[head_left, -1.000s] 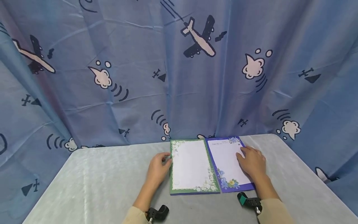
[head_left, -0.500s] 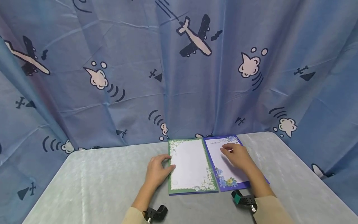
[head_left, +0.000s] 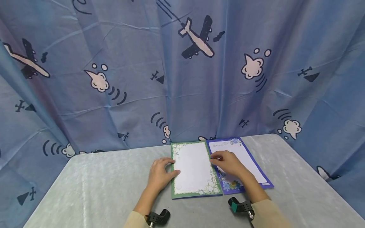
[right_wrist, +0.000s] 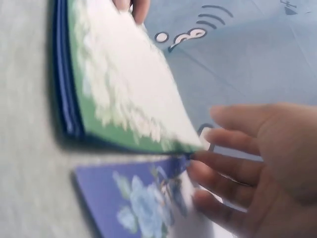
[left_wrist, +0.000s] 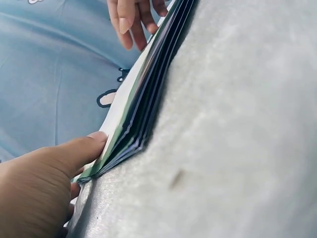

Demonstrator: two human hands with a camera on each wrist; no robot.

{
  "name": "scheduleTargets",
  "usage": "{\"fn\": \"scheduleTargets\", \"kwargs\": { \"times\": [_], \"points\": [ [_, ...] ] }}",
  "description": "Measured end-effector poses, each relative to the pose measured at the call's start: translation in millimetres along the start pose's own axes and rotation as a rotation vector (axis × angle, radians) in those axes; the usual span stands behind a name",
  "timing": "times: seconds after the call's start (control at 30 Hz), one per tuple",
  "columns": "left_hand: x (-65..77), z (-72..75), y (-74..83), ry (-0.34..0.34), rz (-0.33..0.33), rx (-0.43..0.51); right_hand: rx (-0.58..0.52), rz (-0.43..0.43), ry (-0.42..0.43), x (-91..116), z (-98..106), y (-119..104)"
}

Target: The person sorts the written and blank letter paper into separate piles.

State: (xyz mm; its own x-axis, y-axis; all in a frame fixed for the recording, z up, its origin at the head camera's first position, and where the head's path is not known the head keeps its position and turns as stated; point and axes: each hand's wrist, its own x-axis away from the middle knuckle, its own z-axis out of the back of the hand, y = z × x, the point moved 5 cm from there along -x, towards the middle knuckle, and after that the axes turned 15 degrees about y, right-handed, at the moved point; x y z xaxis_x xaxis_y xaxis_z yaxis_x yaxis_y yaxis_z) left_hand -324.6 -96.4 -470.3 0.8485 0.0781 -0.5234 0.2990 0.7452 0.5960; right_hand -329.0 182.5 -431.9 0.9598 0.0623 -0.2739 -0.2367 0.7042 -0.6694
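A stack of printed sheets (head_left: pixel 192 167) lies on the table, its top sheet white with a green, flowered border. My left hand (head_left: pixel 160 174) holds the stack's left edge, thumb on the top sheet and fingers at the side. Several layers with dark blue edges fan slightly apart there in the left wrist view. To the right lies a purple-bordered sheet (head_left: pixel 251 158) with blue flowers. My right hand (head_left: pixel 229 163) reaches across that sheet, its fingertips right at the stack's right edge. In the right wrist view its fingers (right_wrist: pixel 228 166) are loosely bent beside the stack's corner.
A pale grey cloth covers the table (head_left: pixel 108 183). Behind the far edge hangs a blue curtain (head_left: pixel 137 79) printed with planes and clouds. Black camera mounts (head_left: pixel 158 217) sit at both wrists.
My right hand has left the purple-bordered sheet's right side and moved left to the stack's right edge. My left thumb has slid slightly further onto the top sheet.
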Motion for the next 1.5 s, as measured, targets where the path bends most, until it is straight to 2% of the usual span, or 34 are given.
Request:
{"fn": "scheduleTargets", "kwargs": {
  "times": [0.13, 0.43, 0.87, 1.03, 1.27, 1.5],
  "points": [
    [-0.6, 0.2, 0.2, -0.005, 0.001, 0.001, -0.051, -0.019, -0.022, 1, -3, -2],
    [0.6, 2.7, 2.2, -0.004, 0.007, 0.048, -0.124, -0.121, 0.014, 1, -1, 4],
    [3.1, 1.9, 0.8, 0.015, 0.033, 0.068, -0.179, -0.082, -0.004, 2, 1, 4],
    [2.8, 1.7, 0.5, 0.019, 0.036, 0.074, -0.197, -0.070, 0.032, 0, 0, 5],
    [2.8, 2.8, 0.7, 0.023, 0.043, 0.079, -0.215, -0.162, 0.149, -1, -6, 11],
    [2.1, 3.7, 1.0, 0.020, 0.042, 0.085, -0.218, -0.179, 0.205, 0, -14, 14]
  ]
}}
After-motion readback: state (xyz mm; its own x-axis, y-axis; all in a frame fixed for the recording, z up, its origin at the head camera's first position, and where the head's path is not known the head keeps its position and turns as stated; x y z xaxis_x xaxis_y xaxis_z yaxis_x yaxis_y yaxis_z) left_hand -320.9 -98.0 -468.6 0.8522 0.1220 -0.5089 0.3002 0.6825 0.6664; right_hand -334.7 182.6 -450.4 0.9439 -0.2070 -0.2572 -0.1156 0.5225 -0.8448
